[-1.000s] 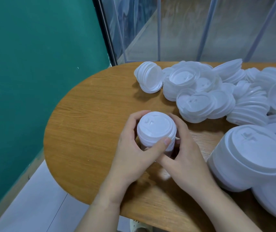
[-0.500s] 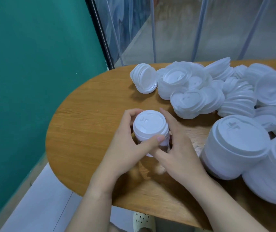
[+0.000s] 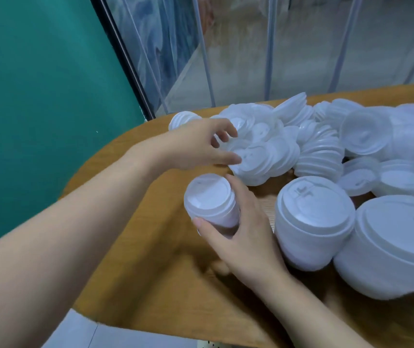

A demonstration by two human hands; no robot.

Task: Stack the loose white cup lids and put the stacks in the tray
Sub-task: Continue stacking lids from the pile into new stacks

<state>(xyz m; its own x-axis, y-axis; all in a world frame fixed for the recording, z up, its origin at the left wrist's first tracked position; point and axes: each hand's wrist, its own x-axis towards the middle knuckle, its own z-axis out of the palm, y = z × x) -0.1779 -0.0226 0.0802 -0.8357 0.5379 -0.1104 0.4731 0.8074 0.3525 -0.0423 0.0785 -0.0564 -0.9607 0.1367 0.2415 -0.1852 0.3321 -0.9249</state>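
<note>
Right hand [image 3: 246, 237] fingers [image 3: 236, 189] encircle lid stack [image 3: 209, 199].

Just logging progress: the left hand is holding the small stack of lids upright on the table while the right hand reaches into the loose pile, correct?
Not quite: the hands are swapped. In the head view the right hand grips the small stack upright on the table, while the left hand reaches into the loose pile.
</note>
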